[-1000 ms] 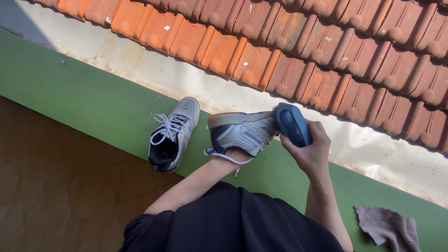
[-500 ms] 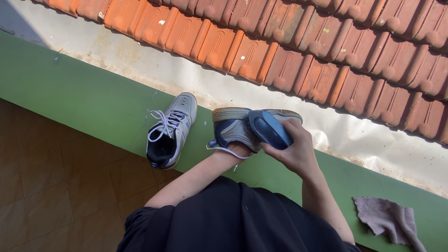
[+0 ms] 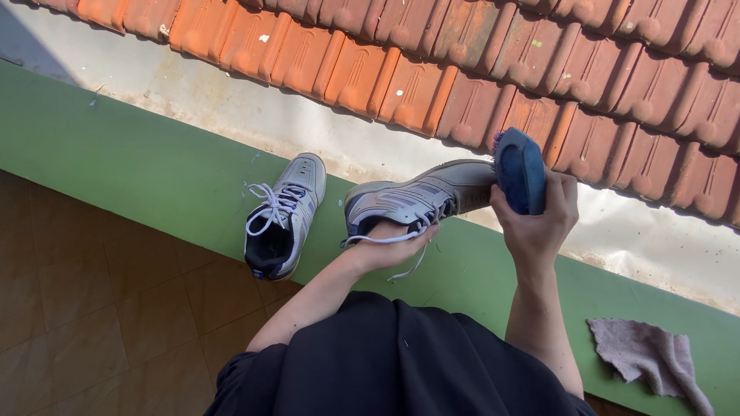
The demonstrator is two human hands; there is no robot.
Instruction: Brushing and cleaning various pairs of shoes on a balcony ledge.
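My left hand (image 3: 385, 250) is pushed inside a grey and blue sports shoe (image 3: 420, 199), holding it up over the green ledge (image 3: 139, 166) with its upper facing me and white laces hanging loose. My right hand (image 3: 536, 223) grips a dark blue scrubbing brush (image 3: 520, 169), held upright at the toe end of that shoe, bristles toward the toe. A second matching shoe (image 3: 284, 218) stands on the ledge to the left, laces untied, opening toward me.
A grey cloth (image 3: 647, 358) lies on the ledge at the lower right. Beyond the ledge run a pale concrete gutter (image 3: 231, 104) and orange-red roof tiles (image 3: 432, 77). Brown floor tiles (image 3: 85, 308) lie at the lower left. My dark clothing (image 3: 385, 362) fills the bottom centre.
The brush swept from the shoe's toe to its side and back out to the toe. My left hand has rotated the shoe from sole-side up to upper facing me.
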